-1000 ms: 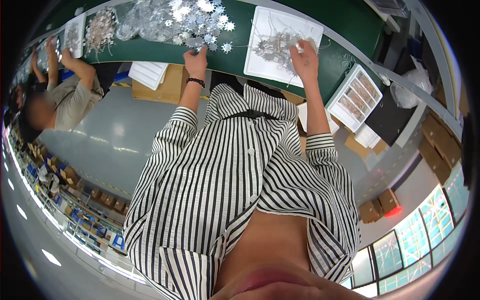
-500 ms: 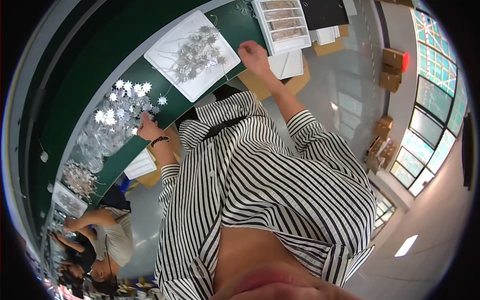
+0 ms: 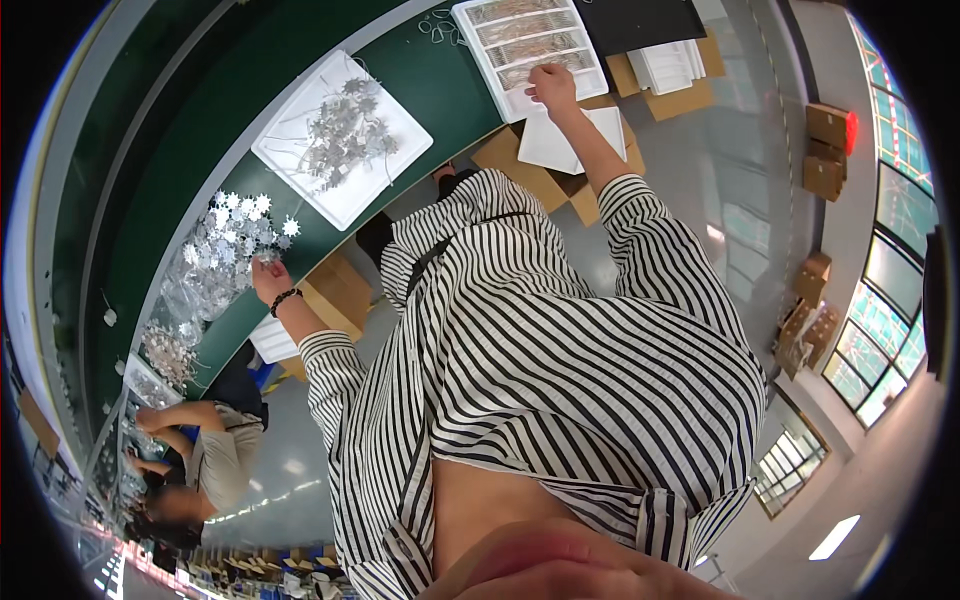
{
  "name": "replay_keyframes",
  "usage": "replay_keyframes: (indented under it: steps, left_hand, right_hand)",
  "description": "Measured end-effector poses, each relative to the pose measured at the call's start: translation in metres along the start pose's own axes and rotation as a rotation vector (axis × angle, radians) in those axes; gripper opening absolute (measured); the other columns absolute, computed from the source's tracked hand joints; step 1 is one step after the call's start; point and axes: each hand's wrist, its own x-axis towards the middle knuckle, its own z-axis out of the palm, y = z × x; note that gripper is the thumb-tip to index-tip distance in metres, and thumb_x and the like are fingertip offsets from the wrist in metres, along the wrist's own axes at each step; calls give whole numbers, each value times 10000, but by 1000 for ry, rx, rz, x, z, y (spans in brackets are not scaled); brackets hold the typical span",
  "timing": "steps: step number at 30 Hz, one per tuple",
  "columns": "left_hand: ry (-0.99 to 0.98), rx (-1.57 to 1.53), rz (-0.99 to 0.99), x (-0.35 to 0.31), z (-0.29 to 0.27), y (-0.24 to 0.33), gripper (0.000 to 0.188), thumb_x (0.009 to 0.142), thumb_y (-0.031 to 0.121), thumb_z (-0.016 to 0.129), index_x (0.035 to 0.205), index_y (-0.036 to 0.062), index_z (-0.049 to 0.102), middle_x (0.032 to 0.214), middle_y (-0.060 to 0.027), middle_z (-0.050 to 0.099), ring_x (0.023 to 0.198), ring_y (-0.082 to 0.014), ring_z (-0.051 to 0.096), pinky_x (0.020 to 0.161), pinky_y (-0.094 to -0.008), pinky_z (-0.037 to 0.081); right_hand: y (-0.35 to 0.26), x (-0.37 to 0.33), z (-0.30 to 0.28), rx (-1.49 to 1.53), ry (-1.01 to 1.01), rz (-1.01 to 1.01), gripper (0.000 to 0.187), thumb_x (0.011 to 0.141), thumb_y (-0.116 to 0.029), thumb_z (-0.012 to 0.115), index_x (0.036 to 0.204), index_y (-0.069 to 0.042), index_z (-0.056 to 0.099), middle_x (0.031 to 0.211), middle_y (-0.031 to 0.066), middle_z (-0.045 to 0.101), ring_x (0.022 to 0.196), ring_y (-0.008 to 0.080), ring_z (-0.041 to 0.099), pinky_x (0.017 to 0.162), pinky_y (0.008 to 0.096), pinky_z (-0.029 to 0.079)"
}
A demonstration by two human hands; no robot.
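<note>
My left hand (image 3: pixel 270 281), with a dark beaded bracelet at its wrist, rests at the near edge of a heap of shiny silver star-shaped pieces (image 3: pixel 228 232). Its fingers are bent together against the heap; what they hold, if anything, is too small to make out. My right hand (image 3: pixel 553 87) is over the near end of a white compartment tray (image 3: pixel 517 106) with bundles of thin strands in its slots. Thumb and fingers are bent but a little apart, and nothing shows between them. Between my hands lies a white square tray (image 3: pixel 345 217) bearing a pile of silver stars with strings (image 3: pixel 350 135).
Clear plastic bags (image 3: pixel 190 290) and a pile of pale stringed pieces (image 3: pixel 168 352) lie farther left on the green table (image 3: pixel 415 95). A white tray (image 3: pixel 570 140) sits on an open carton (image 3: pixel 505 158) below the table edge. A co-worker (image 3: pixel 225 455) sits at far left.
My right hand has moved right, from beside the square tray to over the compartment tray. The left hand stays at the star heap. The whole view has shifted a little.
</note>
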Motion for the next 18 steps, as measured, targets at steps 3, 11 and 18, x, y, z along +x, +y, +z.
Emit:
replay_keyframes:
  steps: [3, 11, 18]
  left_hand:
    - [-35, -31, 25, 5, -8, -3, 263, 907, 197, 713, 981, -24, 592, 860, -106, 595, 746, -190, 567, 717, -299, 554]
    - [-53, -97, 27, -18, 9, -11, 210, 950, 151, 672, 1045, -17, 588, 904, -97, 590, 805, -197, 578, 779, -312, 564]
    - [-114, -233, -9, -60, 43, -7, 330, 942, 105, 650, 1201, -19, 488, 1044, -144, 598, 924, -246, 579, 848, -358, 540]
  right_hand:
    - [12, 16, -20, -43, 57, -163, 271, 863, -195, 607, 991, 34, 673, 858, 116, 684, 637, 201, 671, 565, 276, 514]
    - [9, 45, -27, -423, -55, -467, 295, 834, -231, 616, 973, 23, 674, 748, 106, 680, 566, 204, 643, 551, 293, 511]
    - [3, 24, -2, -138, 24, 131, 330, 849, -250, 648, 1074, -9, 661, 752, 99, 673, 559, 199, 601, 523, 293, 483]
